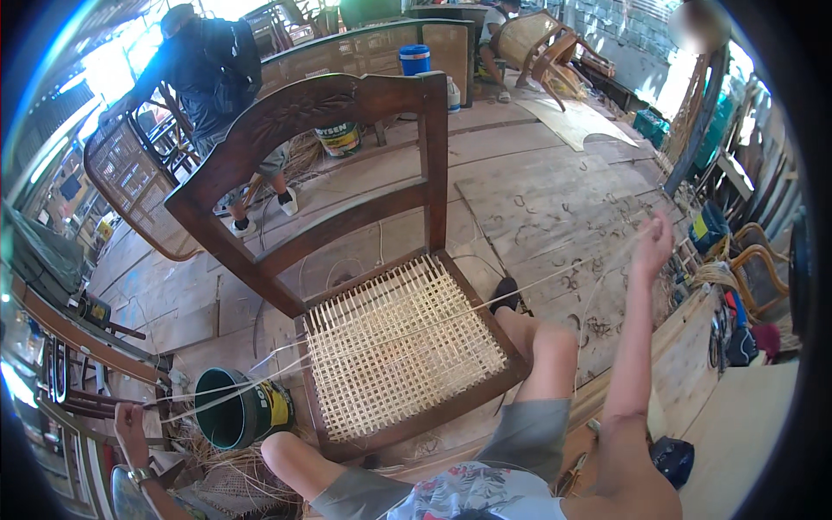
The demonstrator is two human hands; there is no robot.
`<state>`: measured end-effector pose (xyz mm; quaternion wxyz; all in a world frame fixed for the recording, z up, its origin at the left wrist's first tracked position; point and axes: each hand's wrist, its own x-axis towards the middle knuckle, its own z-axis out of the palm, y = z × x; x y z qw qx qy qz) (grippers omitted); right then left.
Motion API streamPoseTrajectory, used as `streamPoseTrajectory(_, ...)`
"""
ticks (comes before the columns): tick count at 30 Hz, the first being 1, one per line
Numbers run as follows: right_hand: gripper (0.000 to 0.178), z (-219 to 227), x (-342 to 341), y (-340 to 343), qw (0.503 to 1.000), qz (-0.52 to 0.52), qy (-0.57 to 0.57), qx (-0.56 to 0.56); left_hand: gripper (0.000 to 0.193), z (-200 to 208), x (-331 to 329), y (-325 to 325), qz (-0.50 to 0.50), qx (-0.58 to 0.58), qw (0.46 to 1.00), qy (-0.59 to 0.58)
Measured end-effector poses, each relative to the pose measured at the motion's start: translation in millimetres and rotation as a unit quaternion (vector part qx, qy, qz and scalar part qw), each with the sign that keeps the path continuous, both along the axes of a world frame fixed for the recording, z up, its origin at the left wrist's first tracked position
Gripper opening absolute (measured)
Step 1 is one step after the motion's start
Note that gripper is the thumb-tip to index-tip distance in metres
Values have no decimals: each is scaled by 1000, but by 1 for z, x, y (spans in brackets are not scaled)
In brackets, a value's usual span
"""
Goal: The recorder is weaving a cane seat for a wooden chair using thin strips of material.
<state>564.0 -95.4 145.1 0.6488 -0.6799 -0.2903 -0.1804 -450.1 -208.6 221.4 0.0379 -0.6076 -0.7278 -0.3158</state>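
A dark wooden chair [438, 156] with a carved top rail stands before me, between my knees. Its seat [407, 355] is an open weave of pale cane, with looser strips toward the backrest side. Long cane strands [546, 276] stretch across the seat from one hand to the other. Raised far out to the right, my right hand [654, 244] is closed on the cane strand. My left hand [131, 426] is out at the lower left, fingers closed on the other end, beyond the green bucket. A watch circles my left wrist.
The green bucket [232, 416] stands left of the chair, with loose cane fibres around it. Another person [212, 78] stands behind a caned panel [139, 186]; someone sits at the back. Cane scraps [568, 208] litter the board floor. Tools and scissors [719, 334] lie at right.
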Motion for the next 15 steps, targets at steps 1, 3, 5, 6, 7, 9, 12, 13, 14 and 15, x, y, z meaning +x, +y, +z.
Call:
streamPoseTrajectory(1, 32, -4, -12, 10, 991, 38, 119, 49, 29, -9, -15, -7, 15, 4, 1000, 25)
streamPoseTrajectory(3, 29, -23, -6, 26, 995, 76, -42, -43, 30, -18, -46, -21, 27, 4, 995, -100)
streamPoseTrajectory(5, 26, -52, 14, 38, 963, 125, -196, -138, 34, -36, -80, -34, 32, 60, 920, -385)
streamPoseTrajectory(6, 24, -64, 38, 34, 921, 184, -249, -238, 34, -45, -81, -38, 36, 57, 920, -385)
streamPoseTrajectory(7, 23, -70, 67, 24, 862, 236, -298, -335, 37, -54, -76, -39, 63, 129, 863, -484)
streamPoseTrajectory(9, 26, -75, 127, -3, 843, 115, -279, -446, 40, -65, -75, -38, 88, 194, 789, -577)
streamPoseTrajectory(12, 33, -77, 146, -34, 923, -19, -154, -351, 51, -76, -81, -42, 9, 199, 733, -651)
streamPoseTrajectory(13, 33, -71, 140, -35, 922, -17, -157, -353, 56, -80, -79, -40, -8, 200, 737, -646)
streamPoseTrajectory(14, 35, -70, 125, -29, 942, -33, -151, -298, 56, -86, -86, -45, 0, 202, 739, -643)
streamPoseTrajectory(15, 37, -68, 102, -20, 959, -45, -142, -241, 60, -90, -98, -50, 61, 208, 736, -641)
